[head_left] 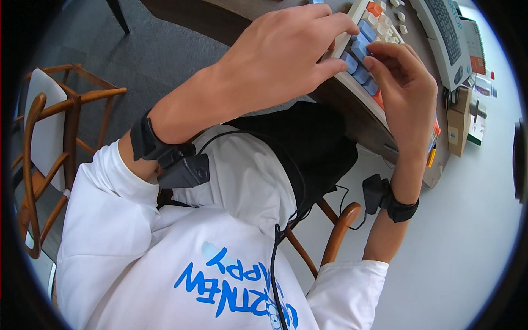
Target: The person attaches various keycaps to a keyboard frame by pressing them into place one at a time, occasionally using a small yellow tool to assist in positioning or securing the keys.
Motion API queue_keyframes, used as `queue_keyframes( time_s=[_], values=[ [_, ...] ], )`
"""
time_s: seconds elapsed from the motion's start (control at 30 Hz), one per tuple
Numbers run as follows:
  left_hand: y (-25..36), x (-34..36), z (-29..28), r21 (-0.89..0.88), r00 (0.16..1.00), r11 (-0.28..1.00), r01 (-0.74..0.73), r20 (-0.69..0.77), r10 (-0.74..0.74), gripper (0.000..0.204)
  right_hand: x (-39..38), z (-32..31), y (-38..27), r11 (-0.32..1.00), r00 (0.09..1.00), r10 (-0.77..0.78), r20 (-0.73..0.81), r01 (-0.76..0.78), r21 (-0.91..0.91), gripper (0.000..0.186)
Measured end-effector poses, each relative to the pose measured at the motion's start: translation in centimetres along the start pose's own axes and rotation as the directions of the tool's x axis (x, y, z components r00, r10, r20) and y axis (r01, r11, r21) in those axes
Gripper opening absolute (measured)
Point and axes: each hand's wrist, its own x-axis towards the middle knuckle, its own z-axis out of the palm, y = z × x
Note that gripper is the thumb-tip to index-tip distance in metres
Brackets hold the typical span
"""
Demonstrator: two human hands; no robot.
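Note:
A keyboard (350, 78) with a cream case lies at the desk's edge, carrying blue, cream and orange keycaps. My left hand (278, 52) rests over its near side, index finger and thumb spread apart, their tips at the blue keys; its other fingers are partly hidden. Thumb and forefinger of my right hand (406, 77) are pinched together at a blue keycap (360, 49), which looks tilted among its neighbours. How firmly the fingertips grip it is hard to see. Loose cream keycaps (402, 28) are scattered beyond the keyboard.
Behind the keyboard, a white box (440, 38) with a keyboard picture stands on the wooden desk (363, 129). A brown carton (457, 122) and small items sit farther right. Wooden chairs (71, 118) are at the left and beneath me. Cables run from the wrist-worn devices (190, 171).

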Motion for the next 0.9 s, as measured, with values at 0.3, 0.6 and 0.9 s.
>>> queue_keyframes(
  time_s=[0.3,0.6,0.9],
  values=[
    [-0.2,-0.3,0.2,0.027,1.0,1.0,-0.009,-0.002,0.01,0.036,-0.8,1.1,-1.3,0.994,0.99,0.105,-0.097,-0.108,-0.026,0.011],
    [0.3,-0.1,-2.0,-0.101,0.995,0.995,-0.003,0.099,0.013,0.035,-0.9,1.4,-1.3,0.996,0.991,0.021,-0.136,-0.032,-0.081,0.01],
    [0.9,-0.1,-1.6,-0.083,0.995,0.996,0.021,0.096,-0.013,0.027,-0.1,0.1,-1.8,0.991,0.993,0.115,-0.022,-0.116,-0.066,0.011]
  ],
)
